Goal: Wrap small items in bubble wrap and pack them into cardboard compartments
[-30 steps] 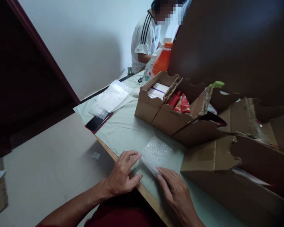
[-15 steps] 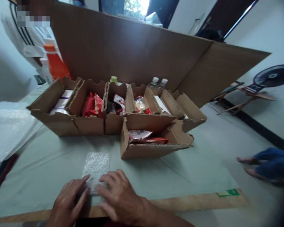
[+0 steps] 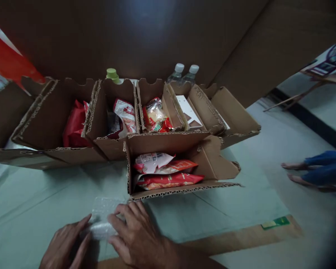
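A small piece of clear bubble wrap [image 3: 105,209] lies on the pale green table cover, its near end doubled over into a thick fold or roll. My left hand [image 3: 67,241] has the left end of that fold between thumb and forefinger. On the right end, the curled fingers of my right hand [image 3: 134,228] press and grip the wrap. Just beyond my right hand stands an open cardboard bin [image 3: 184,192], holding a white-and-pink packet [image 3: 154,161] and a red snack packet [image 3: 170,180].
Behind is a row of cardboard bins [image 3: 72,153] with a red bag [image 3: 76,127], a candy-like packet [image 3: 156,112] and a white box [image 3: 188,112]. Bottles [image 3: 179,71] stand behind them, before a tall cardboard panel [image 3: 128,41]. A person's legs [image 3: 322,168] show at right.
My view has tilted down and come closer to the bins. The bubble wrap, longer and flatter before, is now folded over at its near end, with both hands still at it.
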